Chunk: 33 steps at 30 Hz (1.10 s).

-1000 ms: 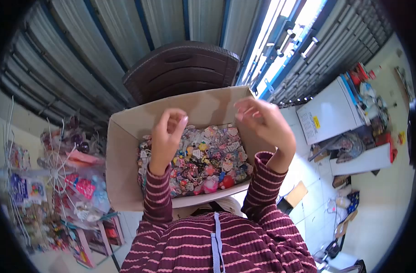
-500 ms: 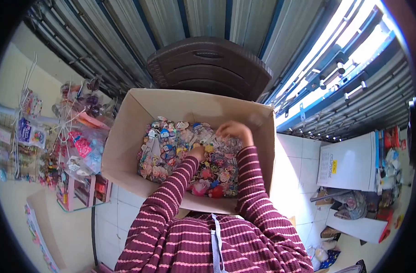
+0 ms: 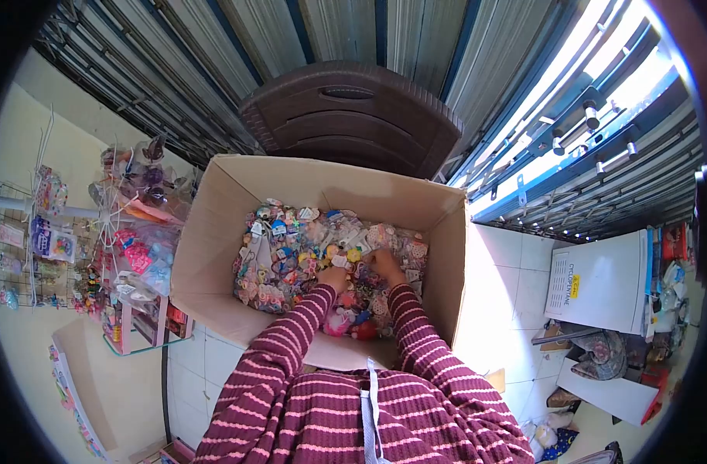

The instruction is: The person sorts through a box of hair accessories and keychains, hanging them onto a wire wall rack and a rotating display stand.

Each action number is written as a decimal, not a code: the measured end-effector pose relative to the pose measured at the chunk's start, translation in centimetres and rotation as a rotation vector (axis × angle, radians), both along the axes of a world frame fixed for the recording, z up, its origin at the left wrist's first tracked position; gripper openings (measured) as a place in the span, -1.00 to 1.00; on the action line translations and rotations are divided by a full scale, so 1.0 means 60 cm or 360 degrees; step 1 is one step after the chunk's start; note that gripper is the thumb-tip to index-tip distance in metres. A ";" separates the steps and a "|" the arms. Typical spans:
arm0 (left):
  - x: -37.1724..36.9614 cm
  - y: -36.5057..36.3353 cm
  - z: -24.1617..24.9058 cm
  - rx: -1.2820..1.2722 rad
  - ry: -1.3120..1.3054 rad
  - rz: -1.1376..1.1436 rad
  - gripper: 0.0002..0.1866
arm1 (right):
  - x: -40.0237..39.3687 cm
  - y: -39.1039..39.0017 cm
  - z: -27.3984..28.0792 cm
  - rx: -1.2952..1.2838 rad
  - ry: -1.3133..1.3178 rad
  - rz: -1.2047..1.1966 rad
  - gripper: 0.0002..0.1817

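Note:
A large cardboard box (image 3: 330,175) stands in front of me, its floor covered with many small packaged trinkets (image 3: 272,255) in mixed colours. My left hand (image 3: 333,277) is down among the packets near the middle, beside yellow pieces (image 3: 354,254); its fingers point into the pile and are too small to make out. To its right, my right hand (image 3: 384,265) rests low on the packets with its fingers bent down into them. Whatever either hand holds is hidden. Pink and red items (image 3: 339,322) lie near the box's front wall.
Behind the box is a brown plastic chair (image 3: 353,116) before a metal shutter. Bagged accessories (image 3: 141,259) hang on a rack at the left. A white cabinet (image 3: 601,282) stands at the right, with a pale tiled floor (image 3: 496,294) between.
My right hand has moved down and left from above the packets into the pile, nearer my left hand. My left hand is slightly lower. The camera view has shifted a little.

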<state>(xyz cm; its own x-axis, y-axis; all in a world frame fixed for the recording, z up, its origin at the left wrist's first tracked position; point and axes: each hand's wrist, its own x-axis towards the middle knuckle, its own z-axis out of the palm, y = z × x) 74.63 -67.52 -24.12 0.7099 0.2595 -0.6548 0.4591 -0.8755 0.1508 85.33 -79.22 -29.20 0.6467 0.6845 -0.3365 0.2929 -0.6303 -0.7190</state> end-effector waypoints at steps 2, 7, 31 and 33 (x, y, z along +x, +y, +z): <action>0.005 0.021 0.007 -0.0050 0.0082 -0.0009 -0.66 | 0.023 0.003 0.009 -0.0088 0.0081 0.0135 -0.81; 0.036 0.092 0.105 -0.0264 -0.0196 0.0090 -0.70 | 0.070 0.034 0.084 -0.0186 0.0005 0.0518 -0.80; -0.188 0.142 0.363 -0.3085 -0.2112 0.1914 -0.75 | -0.090 0.127 0.550 0.2027 0.2044 0.0195 -0.87; -0.234 0.145 0.364 -0.3486 -0.2033 0.1920 -0.75 | -0.131 0.163 0.565 0.1962 0.1922 0.0302 -0.87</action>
<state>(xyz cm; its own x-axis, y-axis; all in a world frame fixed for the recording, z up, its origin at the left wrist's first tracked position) 60.56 -58.82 -2.26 0.8362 0.5307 -0.1380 -0.4923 0.8375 0.2372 77.47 -69.46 4.69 0.3318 0.9207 0.2053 -0.7290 0.3884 -0.5637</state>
